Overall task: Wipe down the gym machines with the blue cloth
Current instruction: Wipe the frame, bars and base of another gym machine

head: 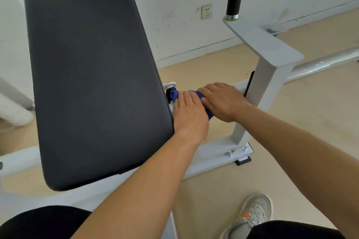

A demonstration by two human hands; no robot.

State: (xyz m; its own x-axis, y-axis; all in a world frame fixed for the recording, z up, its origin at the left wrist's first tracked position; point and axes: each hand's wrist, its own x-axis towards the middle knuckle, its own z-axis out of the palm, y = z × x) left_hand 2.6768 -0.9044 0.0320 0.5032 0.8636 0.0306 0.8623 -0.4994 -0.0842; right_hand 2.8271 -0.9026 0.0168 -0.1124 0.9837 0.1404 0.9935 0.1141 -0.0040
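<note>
Crossbar (238,87) wipe, back pad's (97,73) 3 o'clock: left hand (189,115) lay flat on blue cloth (174,95), right hand (223,103) curled over it; a slide along the bar seemed due next.

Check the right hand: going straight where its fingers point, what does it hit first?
Probably the left hand, lying on the blue cloth right next to it; the black pad lies beyond.

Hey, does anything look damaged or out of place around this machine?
Nothing on the machine stands out. Only the wall is scuffed and smudged around the socket.
</note>
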